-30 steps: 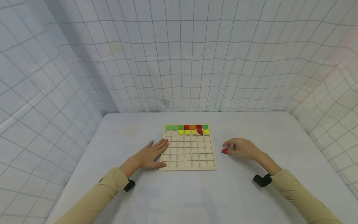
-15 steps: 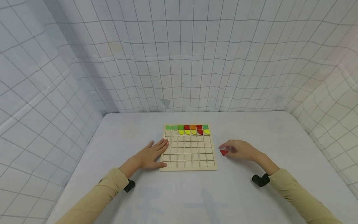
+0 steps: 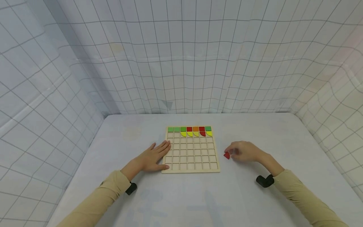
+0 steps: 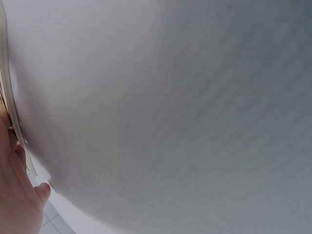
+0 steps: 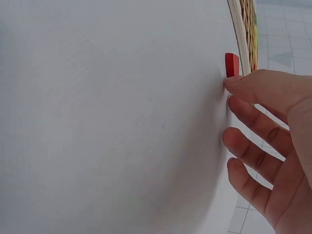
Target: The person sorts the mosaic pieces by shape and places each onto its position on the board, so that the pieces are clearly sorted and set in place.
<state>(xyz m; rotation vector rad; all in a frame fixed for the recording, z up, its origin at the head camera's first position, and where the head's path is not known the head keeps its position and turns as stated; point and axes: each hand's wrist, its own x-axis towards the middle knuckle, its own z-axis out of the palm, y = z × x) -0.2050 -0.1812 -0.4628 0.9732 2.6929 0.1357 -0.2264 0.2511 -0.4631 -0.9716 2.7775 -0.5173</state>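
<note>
A square wooden grid board [image 3: 187, 153] lies on the white table. Its top row holds green, red and orange square tiles; below them sit several yellow quarter-circle tiles and a red one [image 3: 202, 134]. My left hand [image 3: 153, 157] rests spread on the board's left edge, fingers straight; only part of it shows in the left wrist view. Right of the board, my right hand [image 3: 244, 151] pinches a red quarter-circle tile [image 3: 227, 155] low over the table. In the right wrist view the thumb meets this tile [image 5: 232, 64], and the other fingers are loosely bent.
The white table [image 3: 136, 126] is bounded by a grid-patterned cloth [image 3: 181, 63] at the back and both sides. A black wrist camera [image 3: 265, 181] hangs by the right cuff, another black camera [image 3: 131, 188] by the left.
The red tile has turned in the right fingers, its point now facing lower right. My right hand shifted slightly left, then a little back. The left hand and board stayed still.
</note>
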